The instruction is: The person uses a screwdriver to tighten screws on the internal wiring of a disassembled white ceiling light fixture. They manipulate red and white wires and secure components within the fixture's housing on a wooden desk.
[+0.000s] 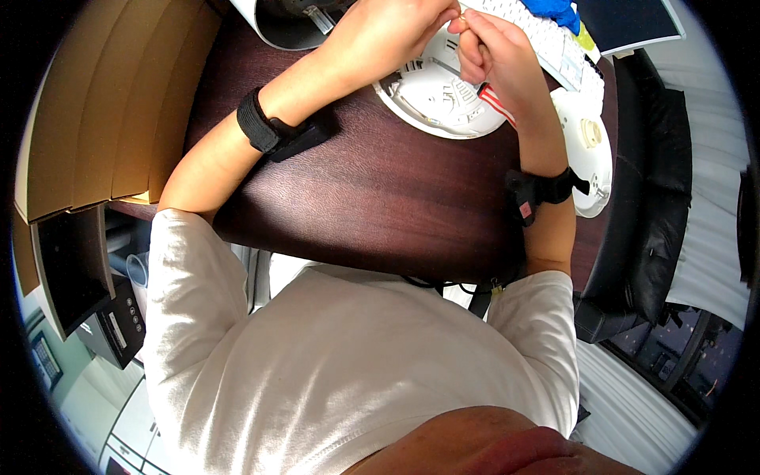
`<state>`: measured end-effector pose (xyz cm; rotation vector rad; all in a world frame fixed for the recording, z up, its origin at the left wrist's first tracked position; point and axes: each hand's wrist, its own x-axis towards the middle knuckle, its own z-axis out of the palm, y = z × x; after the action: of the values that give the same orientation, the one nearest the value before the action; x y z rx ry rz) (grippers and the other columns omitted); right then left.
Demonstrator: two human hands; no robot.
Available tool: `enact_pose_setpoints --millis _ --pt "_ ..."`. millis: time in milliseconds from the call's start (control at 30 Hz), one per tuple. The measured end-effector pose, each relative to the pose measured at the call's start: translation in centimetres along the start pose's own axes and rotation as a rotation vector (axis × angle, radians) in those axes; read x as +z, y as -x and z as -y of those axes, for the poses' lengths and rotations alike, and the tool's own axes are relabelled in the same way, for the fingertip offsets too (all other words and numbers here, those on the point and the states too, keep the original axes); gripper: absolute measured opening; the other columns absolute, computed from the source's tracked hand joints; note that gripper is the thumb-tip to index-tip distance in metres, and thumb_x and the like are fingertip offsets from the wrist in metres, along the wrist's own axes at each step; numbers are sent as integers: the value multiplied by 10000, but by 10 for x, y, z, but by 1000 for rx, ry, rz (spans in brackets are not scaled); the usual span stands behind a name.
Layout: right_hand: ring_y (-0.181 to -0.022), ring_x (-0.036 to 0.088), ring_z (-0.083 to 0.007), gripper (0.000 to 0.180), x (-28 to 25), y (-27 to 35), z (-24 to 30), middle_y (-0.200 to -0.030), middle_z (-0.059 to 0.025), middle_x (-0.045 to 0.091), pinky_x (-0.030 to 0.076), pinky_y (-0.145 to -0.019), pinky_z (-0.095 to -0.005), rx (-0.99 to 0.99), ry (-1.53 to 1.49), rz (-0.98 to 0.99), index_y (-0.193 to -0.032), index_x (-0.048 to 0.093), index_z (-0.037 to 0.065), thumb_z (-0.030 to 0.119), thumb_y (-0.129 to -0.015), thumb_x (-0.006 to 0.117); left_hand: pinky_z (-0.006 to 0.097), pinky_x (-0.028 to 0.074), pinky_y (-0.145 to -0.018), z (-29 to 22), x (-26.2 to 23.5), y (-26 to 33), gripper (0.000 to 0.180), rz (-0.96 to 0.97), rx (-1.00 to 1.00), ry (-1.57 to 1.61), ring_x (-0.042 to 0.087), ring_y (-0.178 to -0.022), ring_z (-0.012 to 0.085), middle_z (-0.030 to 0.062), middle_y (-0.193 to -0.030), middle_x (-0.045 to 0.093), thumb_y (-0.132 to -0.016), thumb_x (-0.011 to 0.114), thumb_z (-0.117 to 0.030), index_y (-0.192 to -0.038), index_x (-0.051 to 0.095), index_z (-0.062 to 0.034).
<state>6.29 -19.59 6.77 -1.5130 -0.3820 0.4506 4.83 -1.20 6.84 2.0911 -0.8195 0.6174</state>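
My left hand (400, 36) and my right hand (500, 59) meet at the top of the view, fingertips pinched together. Whatever sits between those fingertips is too small to make out. Below them on the dark table lies a round white plastic housing (455, 117), its ribbed inner side facing up and partly covered by both hands. A red and white striped strip, perhaps wires (496, 104), runs from the housing's right edge toward my right wrist. Beside my right forearm rests another round white plastic part (592, 158) with a raised round boss.
A white keyboard (554, 55) lies beyond my right hand, with a blue object (554, 11) on it. A grey-white curved shell (277, 28) stands at the table's far left. Cardboard boxes (119, 103) rise on the left; a black sofa (653, 190) stands right of the table (380, 198).
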Motion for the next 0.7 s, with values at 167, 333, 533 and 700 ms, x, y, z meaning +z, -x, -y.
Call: enact_pose_setpoints --millis 167,333,533,700 --pt "-473 376 -42 221 -3 -2 -5 -549 41 430 291 -439 -202 -112 151 -105 -881 614 -10 161 -929 481 413 469 -586 1 1 -2 94 -19 -45 16 596 -660 365 194 -719 583 -860 545 -82 -820 555 3" --pt "-496 391 -2 112 5 -3 -9 -582 59 479 284 -427 -172 -371 451 -250 -848 631 16 82 -882 548 413 468 -580 0 -1 -3 107 -13 -69 28 597 -651 368 204 -710 580 -857 550 -80 -810 563 16" --pt "-510 414 2 104 1 -5 -14 -605 55 510 312 -443 -163 -342 323 -252 -855 641 21 71 -875 552 382 469 -558 1 -4 -4 108 45 -97 14 604 -630 324 181 -707 587 -860 558 -99 -856 582 6" --pt "-515 437 1 91 5 -4 -14 -607 44 531 334 -448 -163 -364 432 -305 -855 634 19 80 -873 570 381 464 -560 10 6 0 163 49 -45 -92 591 -623 339 191 -707 586 -877 574 -171 -895 612 -14"
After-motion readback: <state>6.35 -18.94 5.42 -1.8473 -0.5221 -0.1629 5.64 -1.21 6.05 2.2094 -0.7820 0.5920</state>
